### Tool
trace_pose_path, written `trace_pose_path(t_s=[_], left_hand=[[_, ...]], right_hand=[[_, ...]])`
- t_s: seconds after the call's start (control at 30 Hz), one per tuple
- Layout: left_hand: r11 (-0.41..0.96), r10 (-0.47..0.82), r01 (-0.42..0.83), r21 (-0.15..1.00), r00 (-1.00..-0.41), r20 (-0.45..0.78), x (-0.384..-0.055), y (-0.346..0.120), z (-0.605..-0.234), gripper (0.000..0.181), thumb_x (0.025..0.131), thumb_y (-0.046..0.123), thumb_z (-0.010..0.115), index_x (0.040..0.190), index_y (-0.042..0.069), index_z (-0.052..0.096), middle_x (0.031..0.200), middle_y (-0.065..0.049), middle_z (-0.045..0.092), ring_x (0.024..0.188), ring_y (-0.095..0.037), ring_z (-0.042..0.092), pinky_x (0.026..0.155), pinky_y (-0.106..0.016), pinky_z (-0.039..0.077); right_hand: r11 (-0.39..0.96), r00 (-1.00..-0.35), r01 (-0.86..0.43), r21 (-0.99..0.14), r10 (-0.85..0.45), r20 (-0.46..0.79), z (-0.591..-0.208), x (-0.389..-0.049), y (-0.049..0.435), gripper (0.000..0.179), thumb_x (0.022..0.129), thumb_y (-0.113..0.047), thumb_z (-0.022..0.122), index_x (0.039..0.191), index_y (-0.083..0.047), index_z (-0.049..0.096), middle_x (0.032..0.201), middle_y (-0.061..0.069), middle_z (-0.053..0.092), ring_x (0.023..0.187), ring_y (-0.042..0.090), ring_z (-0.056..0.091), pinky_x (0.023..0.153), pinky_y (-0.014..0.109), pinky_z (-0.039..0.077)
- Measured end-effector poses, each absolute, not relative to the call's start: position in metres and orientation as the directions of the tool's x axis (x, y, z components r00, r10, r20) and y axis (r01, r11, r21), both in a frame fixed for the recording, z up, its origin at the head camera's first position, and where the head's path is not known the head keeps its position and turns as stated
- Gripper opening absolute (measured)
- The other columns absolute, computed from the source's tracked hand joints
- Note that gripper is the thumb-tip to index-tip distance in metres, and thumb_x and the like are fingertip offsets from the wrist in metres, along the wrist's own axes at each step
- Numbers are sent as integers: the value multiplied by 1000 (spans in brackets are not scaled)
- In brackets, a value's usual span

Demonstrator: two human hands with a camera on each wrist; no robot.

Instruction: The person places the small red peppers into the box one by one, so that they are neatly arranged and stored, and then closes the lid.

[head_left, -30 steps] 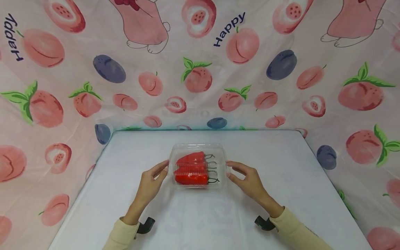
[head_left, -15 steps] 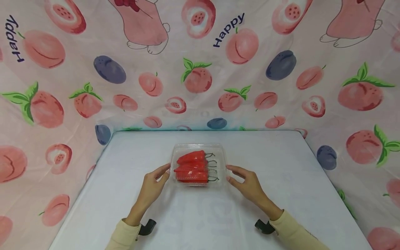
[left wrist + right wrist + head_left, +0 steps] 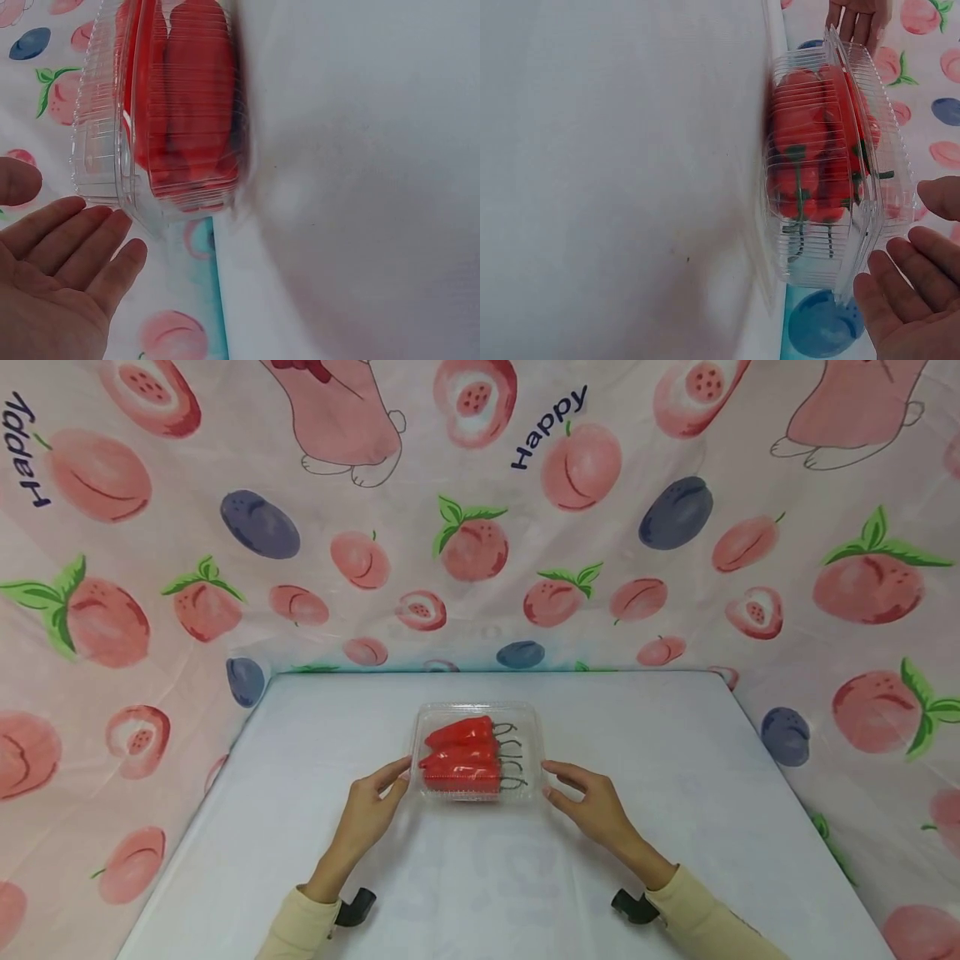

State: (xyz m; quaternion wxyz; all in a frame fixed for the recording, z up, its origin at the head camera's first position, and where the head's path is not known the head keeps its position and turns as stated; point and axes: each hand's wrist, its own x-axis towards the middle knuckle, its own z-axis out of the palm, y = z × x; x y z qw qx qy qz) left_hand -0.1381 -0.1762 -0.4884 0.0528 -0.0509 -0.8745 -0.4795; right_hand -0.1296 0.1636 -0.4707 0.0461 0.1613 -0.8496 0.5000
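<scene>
A clear plastic clamshell box (image 3: pixel 528 727) with its lid down rests on the white table in the head view. Several red peppers (image 3: pixel 459 753) with green stems lie inside it, stems toward the right. My left hand (image 3: pixel 367 810) is at the box's left end, fingertips at the rim. On the opposite end, the fingertips of my right hand (image 3: pixel 596 802) reach the rim. Both wrist views show the left hand (image 3: pixel 67 277) and right hand (image 3: pixel 915 292) with fingers extended and thumbs held apart. Whether the fingertips press on the plastic I cannot tell.
The white table (image 3: pixel 480 877) spreads around the box, its far edge a little behind it. Fruit-patterned cloth (image 3: pixel 480 527) hangs behind and along both sides. A black wrist piece (image 3: pixel 356 907) sits by the left sleeve, and another black piece (image 3: pixel 634 907) by the right.
The box's near edge has shifted slightly away from me, and the peppers show higher and more spread out under the lid. Both hands have moved slightly toward me along the box's ends.
</scene>
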Motion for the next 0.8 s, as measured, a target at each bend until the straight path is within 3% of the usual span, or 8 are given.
trace_pose_path(t_s=[0.37,0.47,0.63,0.8], left_hand=[[562,13,95,822,-994,106,-139,-176,-502,40,93,9,60,133,12,62,140,-17,57,116,-38,65,99,-49,53],[559,21,100,823,-994,107,-140,-176,-506,42,93,6,61,134,12,61,140,-17,57,110,-38,68,92,-46,57],[539,39,164,827,-985,169,-143,-175,-512,44,91,0,62,134,7,58,139,-17,57,117,-35,65,88,-40,59],[527,13,118,842,-991,132,-145,-172,-517,40,91,1,61,131,7,59,134,-16,57,111,-33,67,81,-36,61]], right_hand=[[435,-952,-303,-848,-178,249,-518,-151,167,31,87,-4,71,117,-4,64,120,12,64,115,32,61,93,46,56],[438,-964,-253,-862,-184,190,-524,-153,168,32,89,-10,71,120,-8,62,121,11,59,115,32,61,91,42,57],[423,-974,-156,-892,-217,68,-524,-153,168,35,94,-16,65,126,-8,56,123,15,59,112,33,63,86,30,57],[384,-965,-86,-919,-262,-19,-522,-152,170,38,96,-13,62,131,-4,49,110,20,64,95,29,67,72,24,56]])
